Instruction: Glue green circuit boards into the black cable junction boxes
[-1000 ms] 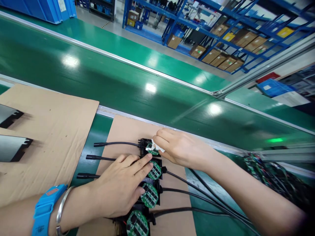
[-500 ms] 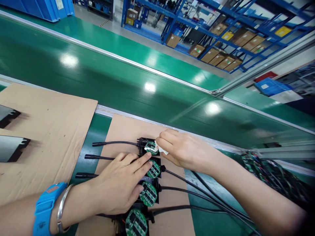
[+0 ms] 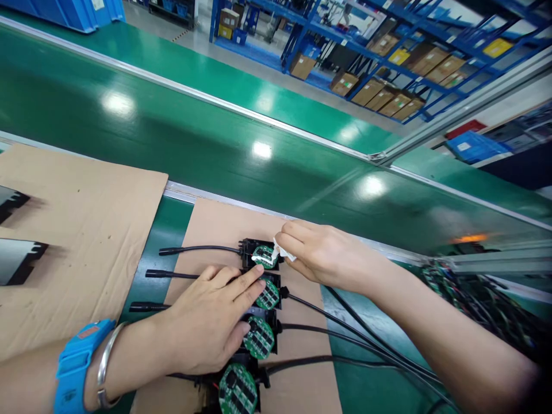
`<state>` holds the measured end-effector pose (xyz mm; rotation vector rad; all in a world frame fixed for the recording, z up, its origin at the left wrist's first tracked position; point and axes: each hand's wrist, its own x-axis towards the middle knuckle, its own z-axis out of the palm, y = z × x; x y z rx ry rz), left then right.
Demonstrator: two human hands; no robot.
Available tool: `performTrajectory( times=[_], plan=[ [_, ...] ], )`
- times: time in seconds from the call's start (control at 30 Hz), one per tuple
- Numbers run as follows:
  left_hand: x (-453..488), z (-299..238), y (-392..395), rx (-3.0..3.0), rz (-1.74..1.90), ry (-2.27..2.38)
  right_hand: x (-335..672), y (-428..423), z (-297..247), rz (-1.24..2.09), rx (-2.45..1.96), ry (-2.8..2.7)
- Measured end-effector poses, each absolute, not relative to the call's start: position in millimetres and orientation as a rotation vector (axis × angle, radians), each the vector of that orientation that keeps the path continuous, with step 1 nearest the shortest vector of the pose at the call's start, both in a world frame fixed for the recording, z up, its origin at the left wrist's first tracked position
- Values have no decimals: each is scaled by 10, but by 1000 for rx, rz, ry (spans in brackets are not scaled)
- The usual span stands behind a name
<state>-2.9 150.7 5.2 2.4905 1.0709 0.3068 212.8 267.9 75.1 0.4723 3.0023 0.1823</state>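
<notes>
Several black holders with round green circuit boards (image 3: 260, 339) lie in a row on a cardboard sheet (image 3: 224, 227), black cables running off both sides. My left hand (image 3: 207, 322) lies flat over the middle holders, fingers stretched out, index tip beside the second board (image 3: 268, 295). My right hand (image 3: 321, 253) is closed in a pinch on a small white cloth scrap (image 3: 280, 252) that touches the right edge of the farthest board (image 3: 264, 256). A blue wristband (image 3: 73, 371) and a metal bangle are on my left wrist.
A larger cardboard sheet (image 3: 81, 230) lies to the left with two grey metal parts (image 3: 17, 259) on it. A green conveyor belt (image 3: 215, 149) runs behind. A heap of boards and wires (image 3: 487, 310) sits at the right. Blue shelving with cartons (image 3: 388, 63) stands beyond.
My right hand has drawn the white scrap a little to the right across the farthest board, uncovering more of it. My left hand has stayed put on the holders.
</notes>
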Motion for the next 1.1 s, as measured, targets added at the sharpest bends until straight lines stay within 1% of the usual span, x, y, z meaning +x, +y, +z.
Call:
performTrajectory(
  times=[0.33,0.47,0.6,0.67,0.77,0.97,1.1],
  plan=[
    [-17,6,1508,2486,311,1072,2034,2770,658,226,443,2979],
    [-46,84,1482,2524,367,1063,2143,2704,702,280,542,3018],
    [-63,232,1336,2617,405,981,2229,2416,749,111,690,3082],
    [-52,262,1255,2673,377,943,2212,2266,729,47,649,3094],
    [-26,250,1195,2706,308,924,2133,2146,668,60,564,3117],
    [-11,218,1231,2676,139,865,1987,2170,612,103,460,3135],
    [-11,203,1232,2674,121,848,1962,2180,608,100,408,3115]
  ],
)
